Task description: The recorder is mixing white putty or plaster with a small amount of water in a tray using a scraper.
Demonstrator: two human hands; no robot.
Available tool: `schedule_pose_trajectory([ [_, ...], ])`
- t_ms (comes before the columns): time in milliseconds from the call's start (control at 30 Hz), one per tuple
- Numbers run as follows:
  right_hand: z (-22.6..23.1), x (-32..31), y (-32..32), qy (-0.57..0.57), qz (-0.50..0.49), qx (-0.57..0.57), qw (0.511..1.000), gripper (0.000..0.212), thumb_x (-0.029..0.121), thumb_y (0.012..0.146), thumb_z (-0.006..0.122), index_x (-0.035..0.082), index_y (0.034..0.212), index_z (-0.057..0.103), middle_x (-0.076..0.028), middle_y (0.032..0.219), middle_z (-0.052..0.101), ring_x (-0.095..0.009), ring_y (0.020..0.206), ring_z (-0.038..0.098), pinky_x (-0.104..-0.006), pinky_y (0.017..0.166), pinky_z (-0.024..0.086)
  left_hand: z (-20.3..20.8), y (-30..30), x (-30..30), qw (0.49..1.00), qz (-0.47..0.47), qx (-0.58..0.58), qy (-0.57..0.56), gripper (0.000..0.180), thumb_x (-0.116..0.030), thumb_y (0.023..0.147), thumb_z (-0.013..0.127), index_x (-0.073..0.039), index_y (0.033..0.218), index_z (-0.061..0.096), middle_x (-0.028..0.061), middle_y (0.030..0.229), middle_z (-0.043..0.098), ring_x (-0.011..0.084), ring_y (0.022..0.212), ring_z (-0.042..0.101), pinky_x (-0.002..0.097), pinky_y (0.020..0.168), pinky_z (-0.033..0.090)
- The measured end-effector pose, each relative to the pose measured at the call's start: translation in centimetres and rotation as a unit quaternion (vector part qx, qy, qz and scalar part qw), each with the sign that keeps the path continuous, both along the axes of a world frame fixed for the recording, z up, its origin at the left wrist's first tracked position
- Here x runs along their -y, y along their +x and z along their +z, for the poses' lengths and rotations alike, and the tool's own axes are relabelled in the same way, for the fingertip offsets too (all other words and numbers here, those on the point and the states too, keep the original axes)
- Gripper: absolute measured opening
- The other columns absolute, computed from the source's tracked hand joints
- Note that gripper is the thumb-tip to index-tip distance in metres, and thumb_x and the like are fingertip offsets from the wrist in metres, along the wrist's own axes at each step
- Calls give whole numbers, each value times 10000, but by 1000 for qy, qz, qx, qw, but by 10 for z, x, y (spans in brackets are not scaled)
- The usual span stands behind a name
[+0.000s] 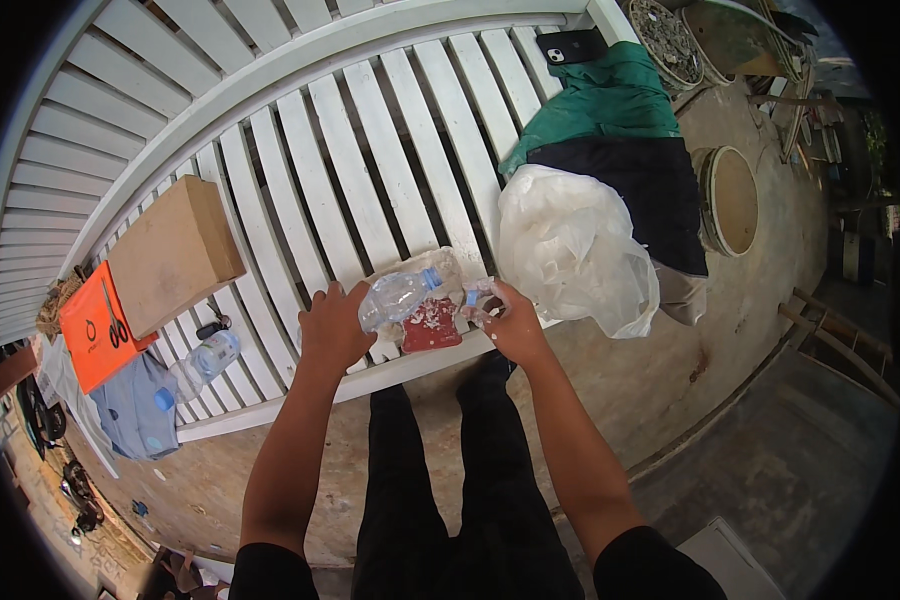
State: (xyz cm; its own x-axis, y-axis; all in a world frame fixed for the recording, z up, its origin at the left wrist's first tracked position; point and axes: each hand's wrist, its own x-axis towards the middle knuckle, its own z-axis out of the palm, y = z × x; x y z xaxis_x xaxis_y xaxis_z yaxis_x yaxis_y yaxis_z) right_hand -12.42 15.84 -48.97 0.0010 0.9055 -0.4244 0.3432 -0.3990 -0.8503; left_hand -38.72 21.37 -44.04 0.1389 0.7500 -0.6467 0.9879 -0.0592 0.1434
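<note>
Soft daylight washed a white slatted bench [362, 150], bowed by fisheye distortion toward 10 o'clock. Small highlights glinted on a clear plastic bottle with a blue cap [395, 298], just off centre toward 9 o'clock; black vignetting swallowed the corners.

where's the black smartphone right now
In the head view, the black smartphone is near the top, right of centre, on the white slatted bench, right beside the green cloth.
</note>
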Motion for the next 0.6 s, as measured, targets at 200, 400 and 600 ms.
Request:
schedule_pose_trajectory([
  [200,-6,3,3,-10,-6,-3,1000,353,40,814,778,48,1151,673,-24,880,630,-98,727,532,-260,679,466,-1,1,1,1000,-1,1,5,650,-228,701,808,-239,1300,555,112,1176,560,325,1105,589,537,811,530],
  [400,-6,1,4,10,-1,-9,1000,342,38,809,785,39,1132,672,-13,855,626,-91,712,519,-260,656,454,-1,2,-1,1000,-7,-2,10,653,-225,695,813,-234,1295,556,111,1169,561,323,1096,594,536,808,532],
  [600,-2,-2,2,-8,-16,-2,1000,368,65,817,788,33,1157,651,-23,863,630,-103,726,533,-272,651,466,-2,2,-1,1000,-9,1,16,644,-225,695,814,-227,1287,561,111,1163,562,319,1090,596,528,806,535],
])
